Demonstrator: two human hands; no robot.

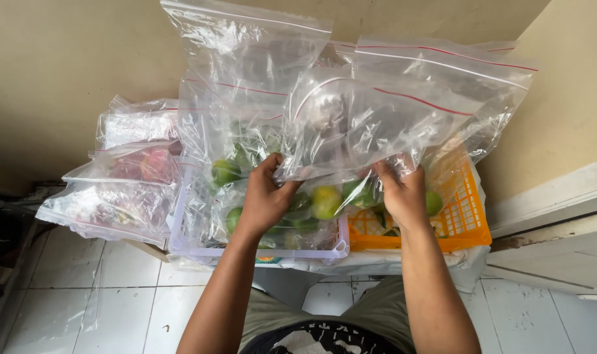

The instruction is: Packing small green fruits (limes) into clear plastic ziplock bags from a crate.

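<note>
Both hands hold one clear zip bag (pixel 370 124) up over two baskets. The left hand (pixel 267 196) is closed on the bag's lower left corner, thumb in front and fingers curled behind the plastic. The right hand (pixel 403 193) pinches the bag's lower right edge, its fingers partly hidden by the folds. The bag stands upright between the hands and rises well above them, with its red-lined zip edge at the top; what it holds is hard to make out through the creases.

Directly below the hands, the white basket (pixel 259 252) holds more clear bags with green fruit (pixel 326 201) inside, and the left hand hovers over its middle. The orange basket (pixel 466 223) sits touching the white one's right side, and the right hand is above its left edge. Another tall empty bag (pixel 246 72) stands behind the left hand. Against the white basket's left side lies a stack of filled bags (pixel 128 183), one with something pink inside. White floor tiles (pixel 128 301) show beneath.
</note>
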